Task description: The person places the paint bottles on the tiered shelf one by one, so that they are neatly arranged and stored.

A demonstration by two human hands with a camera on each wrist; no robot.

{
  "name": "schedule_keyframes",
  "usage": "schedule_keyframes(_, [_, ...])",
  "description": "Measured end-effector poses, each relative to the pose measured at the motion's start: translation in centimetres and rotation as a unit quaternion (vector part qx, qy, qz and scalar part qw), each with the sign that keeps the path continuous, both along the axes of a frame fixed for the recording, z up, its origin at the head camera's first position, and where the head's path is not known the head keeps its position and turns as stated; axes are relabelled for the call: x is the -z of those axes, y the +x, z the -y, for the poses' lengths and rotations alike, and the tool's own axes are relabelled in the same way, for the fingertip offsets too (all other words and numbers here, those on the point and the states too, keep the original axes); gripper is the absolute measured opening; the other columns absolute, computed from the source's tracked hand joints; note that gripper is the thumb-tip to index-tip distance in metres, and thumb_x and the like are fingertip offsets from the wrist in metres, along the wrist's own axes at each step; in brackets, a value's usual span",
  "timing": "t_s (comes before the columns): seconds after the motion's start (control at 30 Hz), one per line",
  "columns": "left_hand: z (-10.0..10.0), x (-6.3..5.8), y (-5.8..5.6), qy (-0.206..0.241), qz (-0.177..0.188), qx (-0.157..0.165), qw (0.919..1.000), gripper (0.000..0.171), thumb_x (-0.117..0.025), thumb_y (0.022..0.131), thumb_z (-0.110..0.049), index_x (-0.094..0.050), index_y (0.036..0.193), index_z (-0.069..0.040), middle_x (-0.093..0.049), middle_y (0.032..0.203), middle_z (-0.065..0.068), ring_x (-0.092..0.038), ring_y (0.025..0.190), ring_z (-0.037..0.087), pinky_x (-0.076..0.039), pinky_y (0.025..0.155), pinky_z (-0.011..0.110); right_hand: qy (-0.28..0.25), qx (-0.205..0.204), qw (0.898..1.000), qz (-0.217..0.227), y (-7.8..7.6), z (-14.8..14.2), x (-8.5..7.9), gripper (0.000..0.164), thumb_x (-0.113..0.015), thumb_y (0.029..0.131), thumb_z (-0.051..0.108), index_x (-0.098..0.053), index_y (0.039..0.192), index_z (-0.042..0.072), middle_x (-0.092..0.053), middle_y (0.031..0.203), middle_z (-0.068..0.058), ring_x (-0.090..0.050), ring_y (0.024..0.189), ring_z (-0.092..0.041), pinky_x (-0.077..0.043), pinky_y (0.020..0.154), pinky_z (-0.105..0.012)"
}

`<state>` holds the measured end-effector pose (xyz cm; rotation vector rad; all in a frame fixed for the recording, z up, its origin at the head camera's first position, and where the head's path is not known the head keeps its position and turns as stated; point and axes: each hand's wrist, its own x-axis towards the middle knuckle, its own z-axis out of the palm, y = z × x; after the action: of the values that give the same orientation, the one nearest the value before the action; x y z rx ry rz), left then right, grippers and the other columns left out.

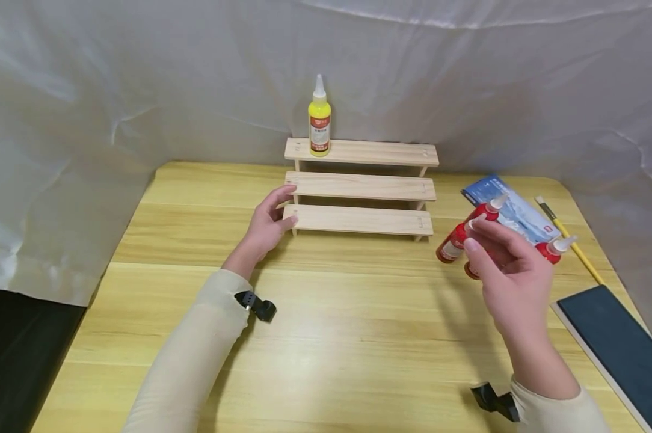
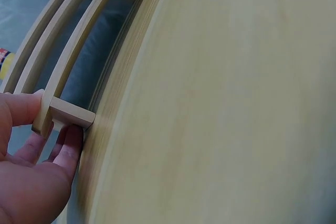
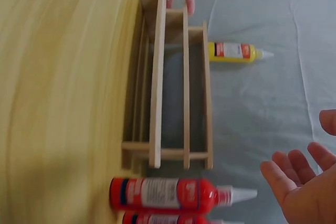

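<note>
A three-tier wooden display shelf (image 1: 358, 219) stands toward the back of the table. My left hand (image 1: 266, 225) holds its left end. In the left wrist view the thumb (image 2: 26, 107) lies against the lowest board, with the other fingers behind that board by the leg. On the top tier, at the left, a yellow paint bottle (image 1: 319, 123) stands upright with a white pointed nozzle. My right hand (image 1: 515, 279) is raised near several red paint bottles (image 1: 449, 245), partly hiding them in the head view. Its fingers are loosely bent, holding nothing; the right wrist view shows them apart from the nearest red bottle (image 3: 163, 193).
Behind the red bottles lies a blue printed packet (image 1: 512, 204). A yellow-handled paintbrush (image 1: 580, 255) lies to its right, and a dark-covered book (image 1: 618, 349) is at the table's right edge. Grey cloth (image 1: 223, 78) hangs behind the table (image 1: 326, 337).
</note>
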<state>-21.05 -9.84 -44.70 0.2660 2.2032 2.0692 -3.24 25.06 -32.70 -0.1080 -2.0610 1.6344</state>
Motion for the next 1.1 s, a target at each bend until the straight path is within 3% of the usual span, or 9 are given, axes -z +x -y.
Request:
schedule_keyframes(0.1, [0.0,0.1,0.0,-0.001,0.003,0.0,1.0,0.066,-0.062,0.09,0.016,-0.055,0.142,-0.025,-0.051,0.14,0.006,-0.053,0.122,0.031,-0.045,0.101,0.041,-0.004,0.022,1.0,0.002,0.6,-0.9,0.4,0.033,-0.071,0.09,-0.002,-0.068,0.123,-0.004,-0.07,0.116,-0.014,-0.067,0.101,-0.019,-0.052,0.082,-0.017])
schedule_keyframes(0.27, [-0.1,0.0,0.1,0.001,0.006,0.0,1.0,0.067,-0.062,0.09,0.016,-0.055,0.142,-0.025,-0.051,0.14,0.006,-0.054,0.119,0.032,-0.048,0.098,0.04,-0.012,0.07,0.997,0.017,1.5,-2.1,0.9,0.033,-0.073,0.089,-0.001,-0.069,0.122,-0.002,-0.07,0.115,-0.011,-0.067,0.101,-0.016,-0.05,0.084,-0.015])
schedule_keyframes(0.57, [-0.1,-0.2,0.1,0.002,0.007,0.003,1.0,0.066,-0.062,0.091,0.014,-0.053,0.145,-0.023,-0.049,0.142,0.007,-0.052,0.121,0.032,-0.045,0.1,0.04,-0.1,0.088,0.991,-0.02,2.0,-4.5,2.0,0.033,-0.072,0.086,-0.008,-0.067,0.119,-0.01,-0.07,0.109,-0.017,-0.069,0.09,-0.019,-0.055,0.074,-0.021])
schedule_keyframes(0.7, [-0.1,-0.4,0.1,0.002,0.009,0.0,1.0,0.066,-0.062,0.091,0.014,-0.054,0.144,-0.024,-0.05,0.142,0.006,-0.053,0.118,0.032,-0.048,0.095,0.038,-0.109,0.109,0.988,-0.02,1.8,-5.5,2.5,0.032,-0.073,0.085,-0.008,-0.068,0.118,-0.01,-0.071,0.107,-0.014,-0.068,0.086,-0.019,-0.055,0.073,-0.019])
schedule_keyframes(0.9, [-0.1,-0.2,0.1,0.004,0.003,0.002,1.0,0.065,-0.061,0.09,0.016,-0.054,0.143,-0.022,-0.051,0.14,0.007,-0.055,0.116,0.032,-0.048,0.092,0.035,-0.086,0.153,0.983,0.052,1.4,-6.6,2.9,0.034,-0.077,0.086,0.002,-0.072,0.119,0.0,-0.071,0.11,-0.006,-0.065,0.093,-0.016,-0.051,0.076,-0.012])
schedule_keyframes(1.1, [-0.1,-0.1,0.0,0.004,0.002,0.002,1.0,0.065,-0.062,0.091,0.015,-0.054,0.144,-0.022,-0.051,0.141,0.006,-0.053,0.119,0.031,-0.046,0.096,0.037,-0.041,0.164,0.972,0.166,0.5,-7.2,3.2,0.037,-0.077,0.089,0.016,-0.072,0.125,0.015,-0.068,0.117,0.0,-0.06,0.101,-0.012,-0.049,0.073,-0.008])
